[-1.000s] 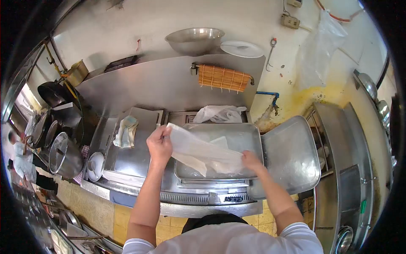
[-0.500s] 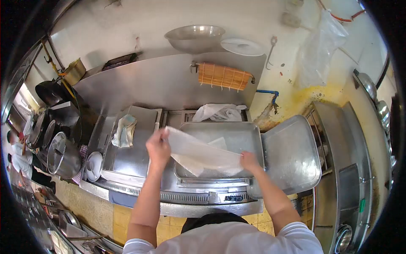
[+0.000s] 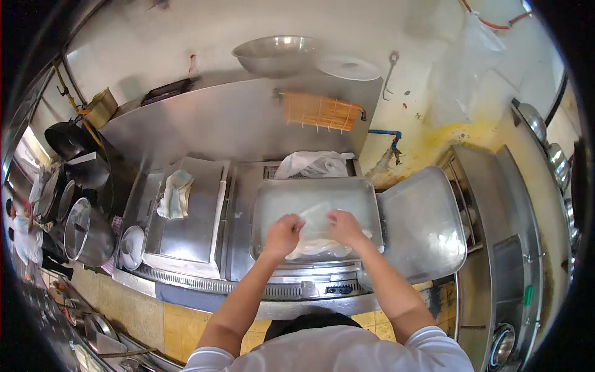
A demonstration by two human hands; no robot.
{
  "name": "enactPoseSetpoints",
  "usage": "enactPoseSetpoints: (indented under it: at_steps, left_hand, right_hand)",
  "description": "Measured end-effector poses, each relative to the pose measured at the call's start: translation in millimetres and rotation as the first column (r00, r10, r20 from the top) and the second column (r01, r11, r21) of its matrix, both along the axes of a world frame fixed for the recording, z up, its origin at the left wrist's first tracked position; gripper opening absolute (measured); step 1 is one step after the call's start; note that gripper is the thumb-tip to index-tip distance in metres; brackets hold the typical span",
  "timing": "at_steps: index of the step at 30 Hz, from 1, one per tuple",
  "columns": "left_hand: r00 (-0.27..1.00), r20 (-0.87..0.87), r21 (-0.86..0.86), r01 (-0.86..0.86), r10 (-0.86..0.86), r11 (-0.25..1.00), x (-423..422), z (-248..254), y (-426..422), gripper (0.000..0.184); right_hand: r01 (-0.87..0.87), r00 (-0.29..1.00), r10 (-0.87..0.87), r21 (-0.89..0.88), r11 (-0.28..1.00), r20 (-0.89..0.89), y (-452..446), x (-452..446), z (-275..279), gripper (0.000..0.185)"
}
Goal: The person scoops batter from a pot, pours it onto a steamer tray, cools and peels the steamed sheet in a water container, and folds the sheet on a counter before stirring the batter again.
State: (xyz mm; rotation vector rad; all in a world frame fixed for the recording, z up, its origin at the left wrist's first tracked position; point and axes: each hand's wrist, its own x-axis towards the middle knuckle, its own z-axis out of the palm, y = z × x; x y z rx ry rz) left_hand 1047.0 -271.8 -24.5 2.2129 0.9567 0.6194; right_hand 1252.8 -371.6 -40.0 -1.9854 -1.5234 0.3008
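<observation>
Your left hand and right hand are curled closed, seemingly pinching the thin, whitish sheet over the shallow metal tray. It looks light, limp, perhaps slippery and easily torn; edges held apart between fingertips should suit it. Soft, wrinkled pale layers lie beneath.

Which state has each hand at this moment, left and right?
Left hand: closed, pinching a thin white sheet over the metal tray.
Right hand: closed, pinching the same sheet.
</observation>
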Motion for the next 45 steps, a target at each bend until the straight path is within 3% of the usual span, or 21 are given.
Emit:
enactPoseSetpoints:
  at_steps: [1,3,5,7,9,11,14,16,18,22,24,25,28,30,32,35,37,39,42,44,45]
  left_hand:
    - [0.991,0.128,0.025,0.02,-0.023,0.999,11,23,-6,0.018]
    - [0.923,0.378,0.09,0.047,-0.078,0.995,27,61,-10,0.019]
    - [0.93,0.358,0.327,-0.039,-0.085,0.944,16,83,4,0.021]
    - [0.857,0.513,0.246,-0.202,0.049,0.948,-18,117,32,0.025]
    - [0.7,0.616,-0.087,-0.395,0.361,0.915,-48,146,46,0.024]
    - [0.769,0.572,0.04,-0.374,0.286,0.926,-54,127,49,0.023]
    - [0.928,0.348,0.253,-0.232,0.135,0.939,-35,87,27,0.029]
    - [0.956,0.292,0.294,-0.085,-0.005,0.952,-4,83,-10,0.028]
    - [0.955,0.293,0.28,-0.041,-0.044,0.959,5,94,-24,0.027]
    - [0.897,0.436,0.35,-0.241,0.07,0.905,-48,139,16,0.026]
    - [0.796,0.505,0.104,-0.439,0.333,0.892,-74,155,31,0.029]
    - [0.811,0.509,0.14,-0.409,0.289,0.902,-74,145,34,0.029]
    - [0.907,0.397,0.31,-0.276,0.14,0.91,-50,105,22,0.028]
    - [0.95,0.31,0.379,-0.091,-0.033,0.921,-12,97,-13,0.034]
    - [0.945,0.31,0.364,-0.017,-0.104,0.931,1,111,-30,0.039]
    - [0.911,0.399,0.474,-0.107,-0.105,0.874,-10,143,-8,0.036]
    - [0.732,0.67,0.21,-0.343,0.121,0.915,-47,167,17,0.031]
    - [0.714,0.602,0.117,-0.522,0.358,0.845,-74,185,27,0.021]
    - [0.829,0.544,0.293,-0.336,0.132,0.895,-57,123,29,0.019]
    - [0.941,0.339,0.43,-0.159,0.005,0.889,-27,101,2,0.028]
    - [0.938,0.341,0.378,-0.083,-0.056,0.922,-7,105,-20,0.031]
  right_hand:
    - [0.007,0.957,0.09,0.333,0.943,-0.277,12,-15,9,0.028]
    - [-0.072,0.898,0.084,0.044,0.996,-0.431,20,-35,54,0.03]
    - [-0.159,0.852,0.05,-0.166,0.973,-0.521,13,-38,69,0.033]
    - [-0.034,0.977,0.015,-0.085,0.996,-0.211,-6,2,-9,0.03]
    - [0.077,0.98,-0.148,-0.421,0.904,-0.137,-37,65,-62,0.035]
    - [0.143,0.989,-0.102,-0.523,0.841,0.106,-63,96,-70,0.036]
    - [0.04,0.999,-0.041,-0.206,0.978,0.0,-41,57,-25,0.03]
    - [-0.091,0.964,0.141,0.218,0.972,-0.227,-14,-4,37,0.032]
    - [-0.161,0.791,0.195,0.111,0.981,-0.58,2,-45,77,0.034]
    - [0.074,0.978,-0.115,-0.224,0.972,-0.175,-20,8,-38,0.03]
    - [0.139,0.99,-0.136,-0.392,0.909,0.035,-54,75,-77,0.028]
    - [0.143,0.989,-0.114,-0.443,0.885,0.091,-67,89,-84,0.028]
    - [0.097,0.995,-0.097,-0.225,0.969,0.012,-52,55,-21,0.026]
    - [-0.101,0.942,0.175,0.254,0.962,-0.287,-25,-2,34,0.031]
    - [-0.108,0.814,0.066,-0.039,0.993,-0.578,-15,-52,103,0.036]
    - [-0.13,0.844,0.024,-0.162,0.978,-0.535,-13,-49,50,0.036]
    - [0.065,0.989,-0.094,-0.243,0.968,-0.112,-36,-2,-26,0.034]
    - [0.101,0.981,-0.152,-0.354,0.93,-0.12,-68,59,-78,0.036]
    - [0.1,0.992,-0.126,-0.428,0.898,-0.033,-69,48,-14,0.037]
    - [-0.049,0.998,0.047,0.083,0.995,0.029,-40,20,1,0.034]
    - [-0.084,0.989,0.102,0.167,0.982,-0.103,-27,-9,39,0.036]
